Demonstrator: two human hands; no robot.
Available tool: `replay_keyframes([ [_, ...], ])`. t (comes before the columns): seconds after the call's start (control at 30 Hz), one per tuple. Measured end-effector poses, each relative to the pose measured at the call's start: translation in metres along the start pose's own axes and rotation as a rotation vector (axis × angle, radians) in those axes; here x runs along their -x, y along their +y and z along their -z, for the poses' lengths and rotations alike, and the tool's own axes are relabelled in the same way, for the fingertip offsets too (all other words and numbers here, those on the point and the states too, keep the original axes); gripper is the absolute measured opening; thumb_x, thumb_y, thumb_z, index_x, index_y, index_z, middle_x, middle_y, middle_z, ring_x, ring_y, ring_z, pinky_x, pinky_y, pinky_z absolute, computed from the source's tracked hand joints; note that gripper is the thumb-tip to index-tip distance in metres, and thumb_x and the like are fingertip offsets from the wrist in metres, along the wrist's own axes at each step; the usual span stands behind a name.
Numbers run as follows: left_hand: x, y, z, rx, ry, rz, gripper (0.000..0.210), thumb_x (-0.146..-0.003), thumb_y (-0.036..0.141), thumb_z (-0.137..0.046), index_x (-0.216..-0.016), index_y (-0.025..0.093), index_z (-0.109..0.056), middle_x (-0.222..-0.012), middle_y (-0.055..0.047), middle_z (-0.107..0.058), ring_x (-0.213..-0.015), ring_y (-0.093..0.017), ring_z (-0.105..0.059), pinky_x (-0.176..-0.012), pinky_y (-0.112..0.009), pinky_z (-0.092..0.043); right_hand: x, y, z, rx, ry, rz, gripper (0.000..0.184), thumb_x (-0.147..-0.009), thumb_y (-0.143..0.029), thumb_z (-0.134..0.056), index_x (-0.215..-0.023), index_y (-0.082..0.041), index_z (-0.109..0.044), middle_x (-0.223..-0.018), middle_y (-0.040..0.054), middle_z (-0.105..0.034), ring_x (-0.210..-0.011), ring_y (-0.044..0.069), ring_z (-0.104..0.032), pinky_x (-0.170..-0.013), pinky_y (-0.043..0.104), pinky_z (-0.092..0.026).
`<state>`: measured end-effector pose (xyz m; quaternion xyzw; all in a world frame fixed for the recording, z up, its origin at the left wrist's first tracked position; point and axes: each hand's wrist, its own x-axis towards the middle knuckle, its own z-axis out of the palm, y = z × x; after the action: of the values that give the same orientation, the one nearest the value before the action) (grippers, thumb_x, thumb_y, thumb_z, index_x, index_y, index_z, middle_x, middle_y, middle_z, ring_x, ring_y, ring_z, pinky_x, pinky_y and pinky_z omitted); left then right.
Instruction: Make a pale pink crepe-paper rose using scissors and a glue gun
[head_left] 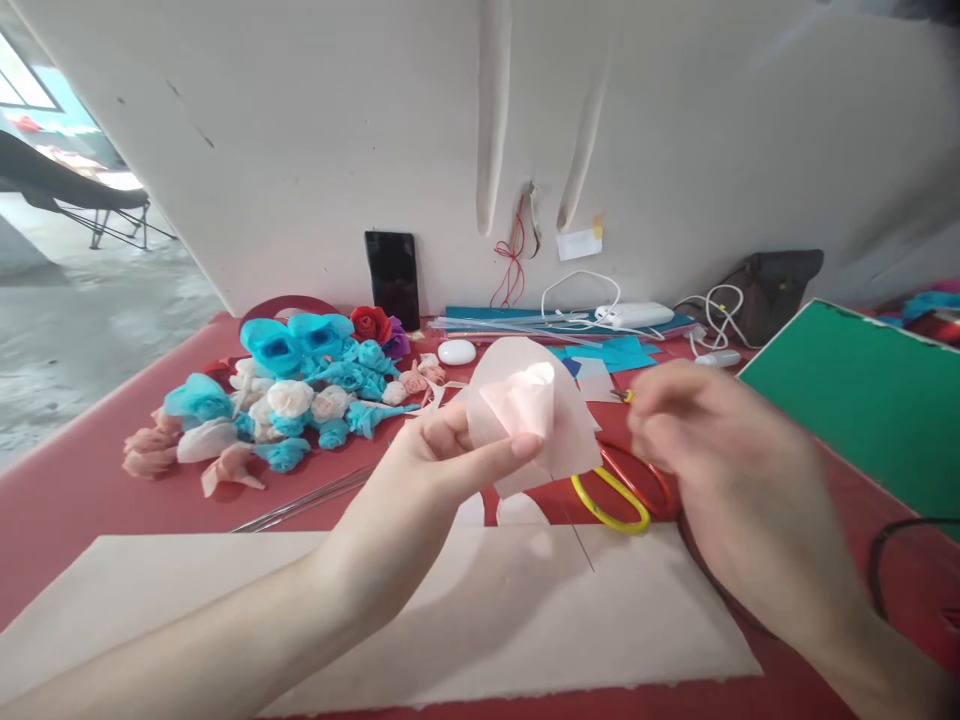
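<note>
My left hand (pixel 450 455) pinches a pale pink paper flower (pixel 517 400), thumb in front. Its petals curl around a rolled centre, and a thin wire stem (pixel 577 535) slants down below it. To the right, my right hand (pixel 712 450) is curled closed and somewhat blurred. A small yellow and dark tip shows by its fingers, but I cannot make out what it belongs to. Scissors with yellow and red handles (pixel 616 506) lie between the hands. Beneath my left arm is a large pale pink paper sheet (pixel 600 630); rounded paper pieces (pixel 523 510) lie at its far edge.
Blue, white, pink and red paper flowers (pixel 289 400) are heaped at the left on the red table (pixel 45 530). Metal wires (pixel 307 498) lie nearby. A phone (pixel 393 278), white case (pixel 457 352), white power strip (pixel 634 316) and dark pouch (pixel 780 290) line the wall. A green board (pixel 870 400) is right.
</note>
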<state>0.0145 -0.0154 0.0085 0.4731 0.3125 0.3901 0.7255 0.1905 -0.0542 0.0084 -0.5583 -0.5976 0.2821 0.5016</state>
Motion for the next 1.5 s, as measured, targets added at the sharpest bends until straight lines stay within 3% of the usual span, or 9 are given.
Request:
replay_keyframes([
  [0.13, 0.001, -0.004, 0.001, -0.017, -0.019, 0.022, 0.015, -0.078, 0.031, -0.060, -0.072, 0.017, -0.060, -0.065, 0.003, -0.056, -0.063, -0.009, -0.050, -0.065, -0.020, -0.040, -0.017, 0.003, -0.010, -0.072, -0.313, -0.087, 0.019, -0.078, -0.034, -0.057, -0.094, -0.026, -0.058, -0.084, -0.0015, -0.057, -0.076, 0.012, -0.053, -0.067, 0.020, -0.045],
  [0.23, 0.002, -0.007, 0.002, -0.034, -0.027, 0.036, 0.020, -0.079, 0.034, -0.059, -0.069, 0.017, -0.056, -0.064, 0.003, -0.052, -0.062, -0.011, -0.048, -0.066, -0.024, -0.040, -0.012, 0.003, -0.012, -0.116, -0.420, -0.169, 0.019, -0.077, -0.034, -0.058, -0.095, -0.027, -0.061, -0.082, -0.0014, -0.059, -0.075, 0.012, -0.054, -0.064, 0.020, -0.046],
  [0.57, 0.005, -0.006, 0.003, -0.143, -0.019, 0.011, 0.010, -0.077, 0.030, -0.062, -0.082, 0.021, -0.062, -0.072, 0.004, -0.061, -0.067, -0.009, -0.052, -0.057, -0.018, -0.035, -0.007, 0.001, -0.014, -0.152, -0.344, -0.325, 0.018, -0.070, -0.038, -0.066, -0.080, -0.024, -0.066, -0.067, -0.0013, -0.055, -0.066, 0.012, -0.053, -0.060, 0.020, -0.046],
  [0.7, 0.000, 0.008, 0.007, -0.016, -0.152, -0.150, 0.025, -0.085, 0.019, -0.044, -0.099, 0.023, -0.064, -0.094, -0.001, -0.065, -0.093, -0.017, -0.056, -0.081, -0.027, -0.042, -0.009, -0.001, -0.008, -0.408, -0.417, -0.391, 0.018, -0.074, -0.038, -0.063, -0.082, -0.022, -0.066, -0.074, -0.0002, -0.059, -0.070, 0.011, -0.055, -0.063, 0.020, -0.046],
  [0.77, -0.002, 0.012, 0.013, 0.001, -0.138, -0.195, 0.036, -0.086, 0.014, -0.033, -0.100, 0.025, -0.064, -0.099, 0.001, -0.065, -0.101, -0.016, -0.054, -0.092, -0.027, -0.037, -0.011, -0.002, -0.005, -0.539, -0.497, -0.423, 0.017, -0.073, -0.035, -0.065, -0.079, -0.019, -0.066, -0.073, 0.0006, -0.060, -0.068, 0.010, -0.055, -0.063, 0.020, -0.045],
  [0.83, -0.003, 0.011, 0.018, -0.134, -0.134, -0.190, 0.031, -0.084, 0.013, -0.041, -0.098, 0.026, -0.065, -0.100, 0.003, -0.066, -0.099, -0.016, -0.056, -0.091, -0.025, -0.038, -0.012, -0.002, -0.003, -0.590, -0.571, -0.435, 0.019, -0.071, -0.035, -0.067, -0.075, -0.017, -0.066, -0.070, 0.0008, -0.059, -0.067, 0.010, -0.055, -0.064, 0.020, -0.044],
  [0.97, 0.002, 0.009, 0.020, -0.542, -0.280, -0.118, 0.015, -0.078, 0.022, -0.056, -0.088, 0.023, -0.067, -0.086, 0.002, -0.068, -0.077, -0.017, -0.061, -0.069, -0.025, -0.046, -0.012, 0.003, -0.005, -0.618, -0.670, -0.461, 0.016, -0.073, -0.032, -0.066, -0.081, -0.019, -0.067, -0.076, 0.0003, -0.062, -0.070, 0.009, -0.056, -0.065, 0.019, -0.044],
  [1.1, 0.005, 0.013, 0.014, -0.769, -0.243, -0.130, 0.009, -0.071, 0.025, -0.064, -0.076, 0.018, -0.066, -0.069, 0.002, -0.063, -0.067, -0.016, -0.058, -0.058, -0.023, -0.045, -0.010, 0.004, -0.009, -0.549, -0.659, -0.494, 0.014, -0.069, -0.030, -0.070, -0.076, -0.018, -0.069, -0.072, -0.0012, -0.062, -0.065, 0.006, -0.053, -0.060, 0.014, -0.041],
  [1.5, 0.003, 0.019, 0.010, -0.646, -0.295, -0.063, 0.011, -0.068, 0.020, -0.068, -0.077, 0.014, -0.066, -0.087, -0.003, -0.068, -0.093, -0.024, -0.061, -0.081, -0.030, -0.049, -0.010, -0.002, -0.009, -0.559, -0.726, -0.482, 0.014, -0.069, -0.031, -0.070, -0.080, -0.022, -0.070, -0.073, -0.0034, -0.062, -0.067, 0.004, -0.054, -0.060, 0.010, -0.041],
])
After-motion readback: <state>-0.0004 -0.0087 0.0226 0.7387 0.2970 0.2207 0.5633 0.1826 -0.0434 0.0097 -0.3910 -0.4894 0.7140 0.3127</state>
